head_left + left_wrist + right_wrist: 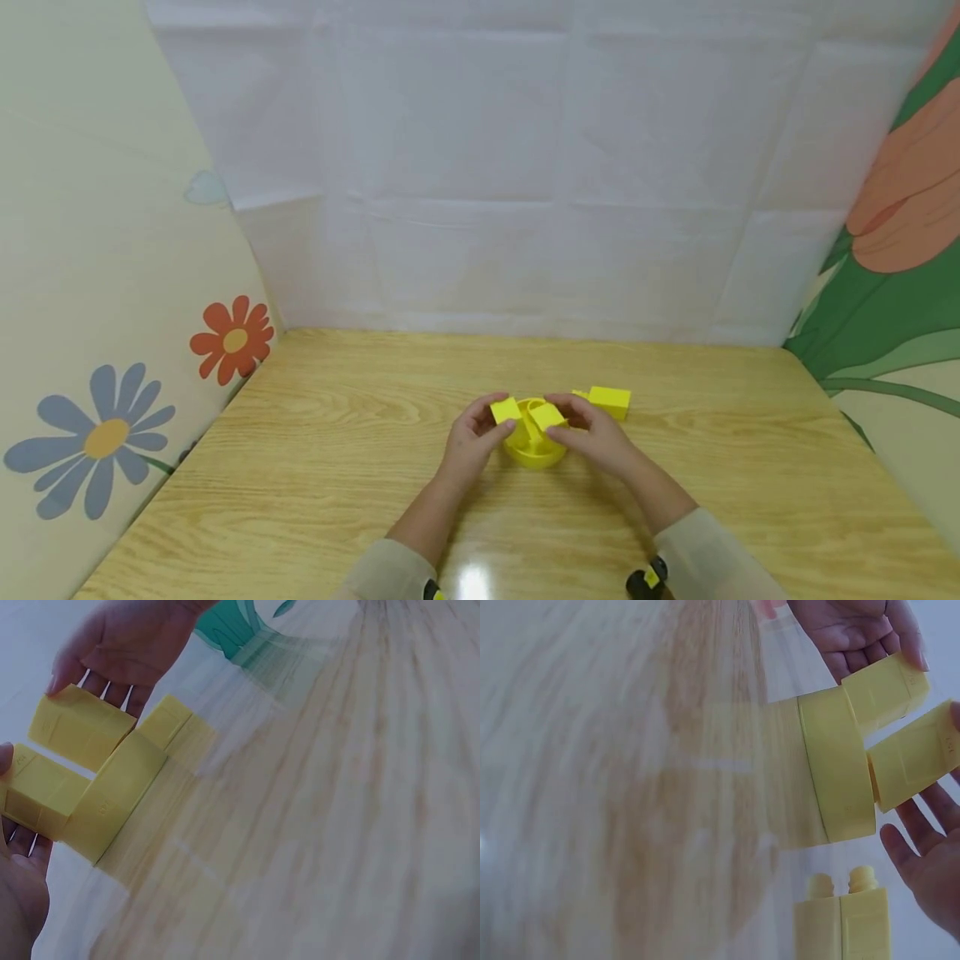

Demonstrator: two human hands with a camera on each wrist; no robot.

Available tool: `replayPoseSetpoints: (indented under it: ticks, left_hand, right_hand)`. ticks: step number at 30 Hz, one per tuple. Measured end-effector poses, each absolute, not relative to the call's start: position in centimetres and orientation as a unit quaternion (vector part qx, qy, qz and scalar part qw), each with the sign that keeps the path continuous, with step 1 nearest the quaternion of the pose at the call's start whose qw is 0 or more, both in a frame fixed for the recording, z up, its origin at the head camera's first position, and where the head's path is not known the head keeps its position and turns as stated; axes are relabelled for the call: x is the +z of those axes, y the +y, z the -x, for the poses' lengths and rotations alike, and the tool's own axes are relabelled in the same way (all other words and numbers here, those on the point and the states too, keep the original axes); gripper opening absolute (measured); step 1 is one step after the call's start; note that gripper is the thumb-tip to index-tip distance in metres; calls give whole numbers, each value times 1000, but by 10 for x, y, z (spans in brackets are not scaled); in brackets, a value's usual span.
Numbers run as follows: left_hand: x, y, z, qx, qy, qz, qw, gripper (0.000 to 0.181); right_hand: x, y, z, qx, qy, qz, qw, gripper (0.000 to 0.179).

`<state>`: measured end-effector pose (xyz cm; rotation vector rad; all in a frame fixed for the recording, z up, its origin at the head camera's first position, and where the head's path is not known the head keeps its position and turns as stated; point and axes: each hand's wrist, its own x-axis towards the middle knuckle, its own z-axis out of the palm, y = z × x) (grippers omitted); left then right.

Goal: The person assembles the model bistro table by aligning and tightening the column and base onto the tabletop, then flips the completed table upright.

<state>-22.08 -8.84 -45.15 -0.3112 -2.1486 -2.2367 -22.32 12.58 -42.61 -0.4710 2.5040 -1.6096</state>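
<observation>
A round, shallow yellow dish (pixel 534 460) sits on the wooden table in front of the person. My left hand (pixel 468 442) pinches a boxy yellow block (pixel 505 410) between thumb and fingers, over the dish's left side. On the other side my right hand (pixel 603 442) pinches a similar yellow block (pixel 547 416). Both blocks lean outward from the dish (pixel 836 769), their lower ends at its rim, with a gap between them in the right wrist view. Narrow yellow parts (pixel 533 433) show inside the dish.
Just beyond the right hand lies another yellow block (pixel 611 402); the right wrist view shows two ridged knobs (pixel 863 879) on it. A white cloth (pixel 525 167) hangs behind the table, with flower-printed walls (pixel 105 250) at the sides.
</observation>
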Motion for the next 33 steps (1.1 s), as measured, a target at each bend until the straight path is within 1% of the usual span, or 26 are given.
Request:
replayPoseSetpoints:
  ticks: [3,8,13,17,24,29,33]
  left_hand:
    - [-452,-88,222,-716,-691,100,13,42]
    - [-453,-89,222,-722,-684,99,14,42]
    - [-453,-88,222,-727,-680,95,10,42]
    - [-452,-88,222,-727,-680,99,12,43]
    - [-454,-89,223,-720,-686,104,10,46]
    - [-454,-89,223,-715,-692,99,13,45]
    - [-453,-88,222,-713,-695,96,16,44]
  right_hand:
    - [-426,123,224,-545,826,134,47,48]
    - [-427,120,225,-565,814,135,11,39]
    - [-428,118,228,-559,822,107,7,37]
    - [-429,117,231,-548,832,91,11,41]
    - [-429,118,234,-507,852,131,7,54]
    - [-428,118,235,-494,859,135,9,54]
    - [-429,118,236,-512,852,110,21,54]
